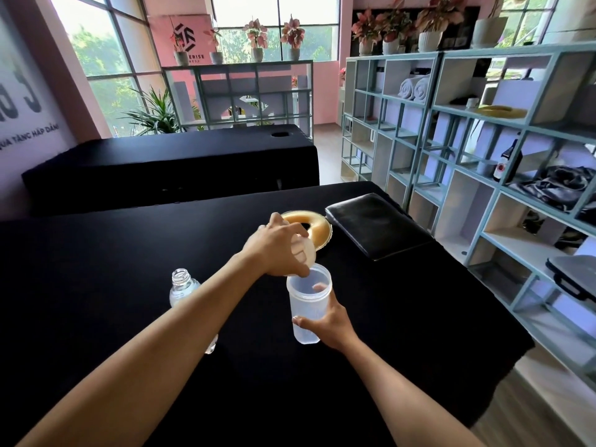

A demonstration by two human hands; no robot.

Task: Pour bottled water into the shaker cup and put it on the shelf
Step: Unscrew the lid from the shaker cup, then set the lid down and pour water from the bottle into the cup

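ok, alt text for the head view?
A right hand grips a clear shaker cup on a black table while the left hand holds its lid at the rim. An uncapped water bottle stands left; blue shelves stand right.

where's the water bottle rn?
Head view, left of centre: the uncapped water bottle stands on the black table, partly hidden behind the left forearm, left of the shaker cup the right hand holds.

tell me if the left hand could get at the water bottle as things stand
Probably not right away. The left hand holds the lid at the rim of the shaker cup, so its grip is taken. The water bottle, uncapped, stands just beside the left forearm with nothing between them.
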